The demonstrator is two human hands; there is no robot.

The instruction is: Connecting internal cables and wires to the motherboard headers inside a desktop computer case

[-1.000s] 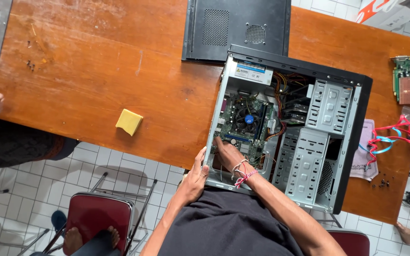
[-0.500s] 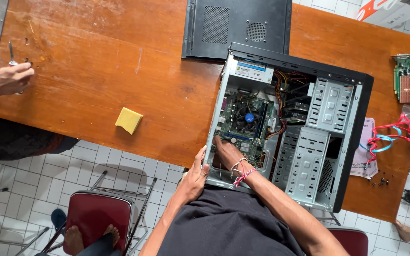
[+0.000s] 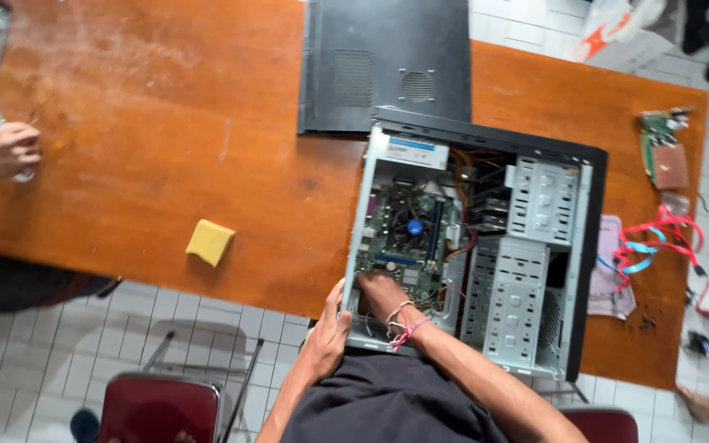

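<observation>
The open computer case (image 3: 486, 246) lies on its side at the near edge of the wooden desk (image 3: 166, 164). The left hand (image 3: 327, 332) grips its near corner. The right hand (image 3: 381, 294) reaches inside onto the green circuit board (image 3: 404, 238); I cannot tell whether it holds anything. A yellow sponge (image 3: 209, 242) lies well apart.

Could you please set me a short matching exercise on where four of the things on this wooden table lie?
Things:
1. yellow sponge
2. black side panel
3. loose circuit board
4. right hand

Places:
A. inside the open computer case, on the motherboard
B. near the table's right end
C. flat beyond the case
D. left of the case, near the table's front edge

Pairs: 1-D, 2-C, 3-B, 4-A
</observation>
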